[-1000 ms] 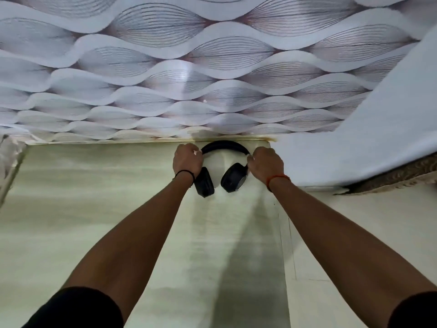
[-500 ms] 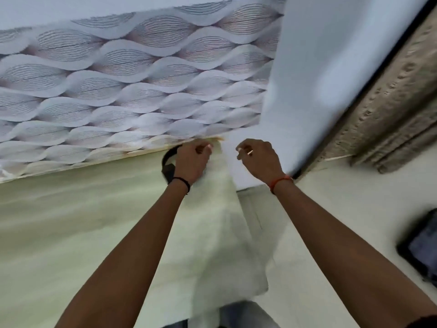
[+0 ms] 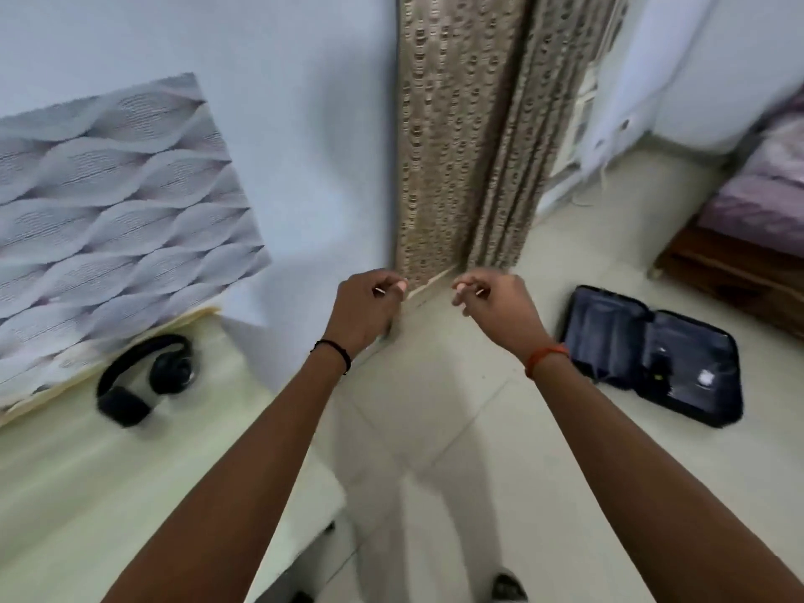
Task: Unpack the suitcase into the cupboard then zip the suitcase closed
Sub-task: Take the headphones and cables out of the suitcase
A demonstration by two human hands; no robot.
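Suitcase (image 3: 652,354) lying open flat on floor (image 3: 435,406), to the right of both hands & a bit nearer the body than the fingertips. Dark, two halves spread w/ hinge line roughly mid; long axis running from near the right wrist out & down to the right. Something small & pale inside the far half, plus a dark bit beside it; too blurred to ID. Zip not legible.

Right hand (image 3: 496,306) clearly the nearer one: suitcase's near edge just beside the wrist w/ orange band. Left hand (image 3: 365,315) further off, across the body. Both hands empty, fingers loosely curled, held apart at about same height, touching nothing.

Headphones (image 3: 143,380) black, over-ear, resting on pale green cupboard top (image 3: 108,493), well left of left hand & apart from it. Judged: that item already unpacked.

Beyond fingertips: patterned curtain (image 3: 457,145) hanging to the floor, blue-white wall (image 3: 304,124). Wave-pattern wallpaper (image 3: 108,202) behind headphones. Bed (image 3: 757,202) w/ purple cover past suitcase, far right.

Next move, likely: turn right, reach down w/ right hand first to check the pale thing, then fold halves shut across the hinge & zip.
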